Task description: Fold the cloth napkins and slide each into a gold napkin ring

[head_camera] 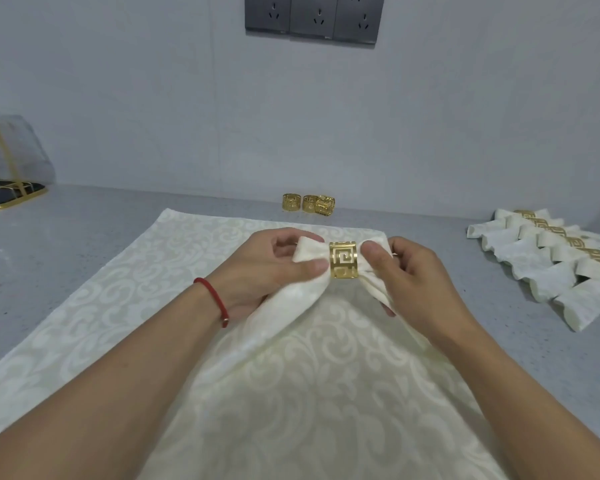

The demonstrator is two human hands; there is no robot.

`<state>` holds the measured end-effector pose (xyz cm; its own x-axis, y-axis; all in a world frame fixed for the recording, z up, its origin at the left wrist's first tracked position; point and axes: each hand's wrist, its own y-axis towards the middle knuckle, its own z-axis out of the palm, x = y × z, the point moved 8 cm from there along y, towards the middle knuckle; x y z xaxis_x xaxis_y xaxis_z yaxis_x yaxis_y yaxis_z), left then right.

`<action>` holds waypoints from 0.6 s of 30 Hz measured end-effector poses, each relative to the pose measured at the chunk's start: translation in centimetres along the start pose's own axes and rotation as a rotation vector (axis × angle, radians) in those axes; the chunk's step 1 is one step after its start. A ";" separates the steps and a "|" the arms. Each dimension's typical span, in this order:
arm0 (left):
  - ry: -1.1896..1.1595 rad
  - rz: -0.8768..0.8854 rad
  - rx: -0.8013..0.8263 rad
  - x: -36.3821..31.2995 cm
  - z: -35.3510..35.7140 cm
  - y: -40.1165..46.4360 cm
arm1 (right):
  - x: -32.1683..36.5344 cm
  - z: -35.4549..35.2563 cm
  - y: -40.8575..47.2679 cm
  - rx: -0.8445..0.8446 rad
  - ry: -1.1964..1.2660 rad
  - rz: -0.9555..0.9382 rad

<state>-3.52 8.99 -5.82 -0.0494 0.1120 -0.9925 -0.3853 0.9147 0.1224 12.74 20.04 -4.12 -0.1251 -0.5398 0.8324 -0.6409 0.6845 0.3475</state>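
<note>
Nearest the lens, two bare forearms are seen rising from the bottom corners of the frame and meeting at the centre, above a cream damask cloth that is spread flat on the grey table, apparently as a clean work surface. At the centre, a folded cream napkin is held lifted off that cloth with a gold napkin ring already threaded onto it. The left hand, marked by a red cord bracelet at the wrist, is closed on the napkin just left of the ring, thumb on top and fingers beneath; the right hand is pinched on the fabric just right of the ring, its thumb touching the ring's edge. This two-sided grip is judged to serve for centring the ring and fanning out the ends. The napkin's long axis is laid across the frame, left to right, with both ends drooping toward the lower edge; the ring's bore runs along that axis, and its fretwork face is turned to the camera. At the right edge, a row of finished napkins in rings is laid overlapping, their long axes likewise crosswise. Behind, against the wall, three spare gold rings are stood upright together, within reach. At upper left a bag on a gold-rimmed tray is partly seen; wall sockets are mounted at top centre.
</note>
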 end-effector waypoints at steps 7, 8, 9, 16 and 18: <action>-0.029 -0.063 -0.003 0.9 0.2 -0.2 | 0.3 0.3 -0.5 -0.027 -0.088 0.011; -0.036 -0.031 -0.026 0.7 0.1 0.0 | 0.2 0.3 -0.4 -0.019 -0.089 0.017; -0.038 -0.002 -0.038 0.6 0.0 0.0 | 0.1 0.4 -0.4 -0.010 -0.089 0.026; -0.038 -0.013 0.027 0.0 0.7 -0.2 | -0.2 0.5 -0.4 -0.017 -0.008 0.053; 0.024 -0.029 0.025 -0.2 1.0 -0.2 | 0.2 0.8 -0.6 -0.005 0.023 0.042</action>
<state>-2.52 9.21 -5.69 -0.0607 0.0764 -0.9952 -0.3636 0.9269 0.0933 12.50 19.17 -4.47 -0.1348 -0.4993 0.8559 -0.6312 0.7091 0.3142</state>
